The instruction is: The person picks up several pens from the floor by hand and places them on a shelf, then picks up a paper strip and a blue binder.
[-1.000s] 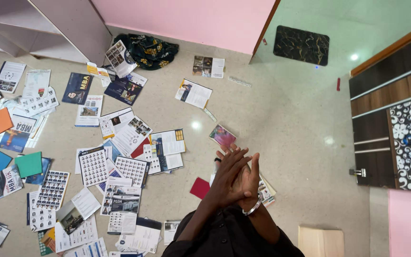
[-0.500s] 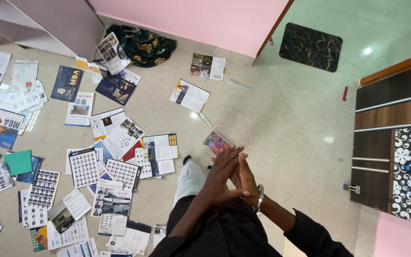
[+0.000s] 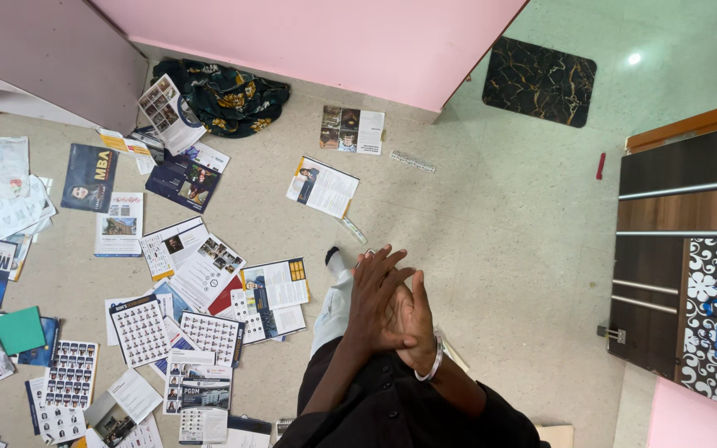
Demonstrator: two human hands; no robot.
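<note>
My left hand (image 3: 373, 292) and my right hand (image 3: 415, 322) are pressed palm to palm in front of my chest, fingers stretched out and slightly spread, with nothing between them. A silver bangle (image 3: 434, 360) sits on my right wrist. Below the hands, my leg in light trousers (image 3: 333, 305) reaches forward, its dark-socked foot (image 3: 331, 255) on the floor. Several brochures and booklets lie scattered over the floor to the left; the nearest is an open booklet (image 3: 274, 296) just left of my leg. Another open leaflet (image 3: 322, 186) lies farther ahead.
A pink wall (image 3: 334, 37) runs along the far side, with a dark flowered cloth bundle (image 3: 224, 95) at its foot. A black marbled mat (image 3: 538, 80) lies beyond the doorway. A dark wooden cupboard (image 3: 690, 207) stands at right, a grey shelf unit (image 3: 43, 58) at upper left.
I have stepped forward: my leg now reaches ahead and the papers have slid down and left in view. The small pink card is now hidden behind my hands. The hands stay pressed together.
</note>
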